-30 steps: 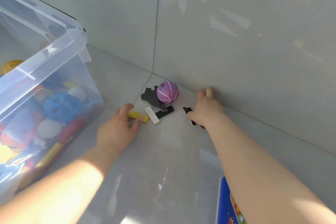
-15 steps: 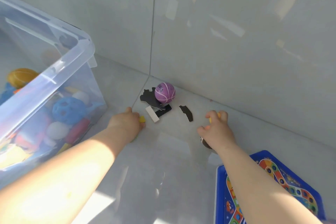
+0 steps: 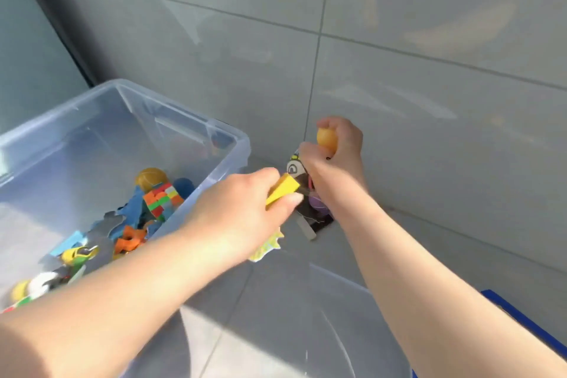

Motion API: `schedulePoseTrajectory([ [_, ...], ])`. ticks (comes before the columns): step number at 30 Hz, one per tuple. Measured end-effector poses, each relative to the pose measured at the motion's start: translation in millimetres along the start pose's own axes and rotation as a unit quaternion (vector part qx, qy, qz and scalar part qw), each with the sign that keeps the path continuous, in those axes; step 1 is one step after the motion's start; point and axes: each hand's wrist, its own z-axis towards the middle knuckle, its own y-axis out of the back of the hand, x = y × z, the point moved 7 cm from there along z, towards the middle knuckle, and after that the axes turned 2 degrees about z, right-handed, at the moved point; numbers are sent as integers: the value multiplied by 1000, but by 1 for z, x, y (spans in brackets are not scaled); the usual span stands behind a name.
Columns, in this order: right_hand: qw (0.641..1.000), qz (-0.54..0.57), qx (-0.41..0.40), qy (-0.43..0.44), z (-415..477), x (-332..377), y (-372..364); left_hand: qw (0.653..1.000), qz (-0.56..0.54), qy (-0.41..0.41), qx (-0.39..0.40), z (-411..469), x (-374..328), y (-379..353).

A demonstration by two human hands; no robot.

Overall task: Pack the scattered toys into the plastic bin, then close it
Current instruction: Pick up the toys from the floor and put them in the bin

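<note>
Both hands loaded beside the plastic bin [image 3: 233, 144].
Left hand [image 3: 245, 212] pinches a yellow block [image 3: 283, 189]; right hand [image 3: 333, 159] fingers clench an orange ball [image 3: 326, 136] and flat pieces — overfull, these may slip out.

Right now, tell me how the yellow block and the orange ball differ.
The yellow block is flat-sided with sharp edges; the orange ball is round. The block sits in the left hand, beside the plastic bin; the ball sits in the right hand, higher, nearer the wall. Both are lifted and not yet in the bin.
</note>
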Motion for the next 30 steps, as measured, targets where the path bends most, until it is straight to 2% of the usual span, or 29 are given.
schedulePoseTrajectory([
  [3,993,118,25,13,-7,29,-49,988,-40,98,-110,-16,70,46],
  [5,989,130,59,38,-18,41,-83,978,5,164,-126,-25,115,50],
  [8,987,70,131,65,-34,46,-125,966,79,243,-49,-29,162,25],
  [11,969,-7,238,73,-42,43,-151,955,67,285,53,-36,186,2],
  [13,949,-77,295,80,-42,39,-157,950,79,291,83,-39,193,-1],
  [15,936,-177,290,96,-36,30,-149,958,81,272,41,-38,190,7],
  [18,887,-343,232,203,-34,19,-128,975,20,201,-93,-37,154,39],
  [19,877,-357,220,233,-36,17,-124,978,8,168,-127,-36,138,50],
  [22,892,-304,196,273,-43,14,-116,979,-49,100,-169,-31,95,62],
  [25,907,-267,93,313,-46,5,-88,980,-120,2,-161,-27,50,47],
  [26,918,-265,57,289,-44,-6,-72,980,-134,-25,-145,-25,36,38],
  [28,947,-277,28,158,-32,-48,-34,982,-153,-64,-87,-21,17,9],
  [29,942,-320,55,81,-27,-76,-16,985,-151,-71,-41,-18,9,-10],
  [30,920,-377,103,-2,-27,-108,-1,988,-140,-70,12,-15,2,-31],
])
